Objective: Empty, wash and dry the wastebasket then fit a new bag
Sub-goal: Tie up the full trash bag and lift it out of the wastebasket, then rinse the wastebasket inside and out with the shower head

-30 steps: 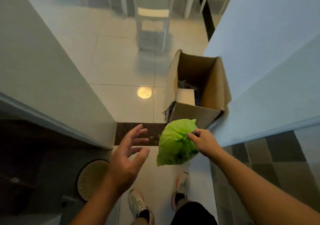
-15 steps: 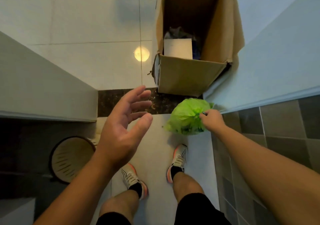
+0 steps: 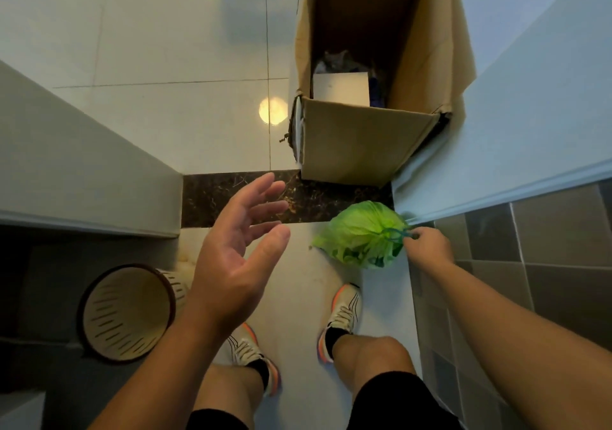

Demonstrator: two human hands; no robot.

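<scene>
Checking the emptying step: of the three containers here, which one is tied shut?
The green trash bag, knotted at its neck and gripped by the right hand. The cardboard box and wastebasket gape open.

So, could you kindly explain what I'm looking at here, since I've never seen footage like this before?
There is no machine here. A person wears a wide-angle camera on the head, so you look forward and down at their own arms, knees and shoes. The left hand is open, fingers spread, holding nothing. The right hand pinches the tied neck of a full green rubbish bag low over the pale floor. Ahead, just past a dark marble threshold, stands a tall open cardboard box with some rubbish in it. At lower left the slotted beige wastebasket sits tilted with no bag in it. Grey tiles cover the right wall.
</scene>
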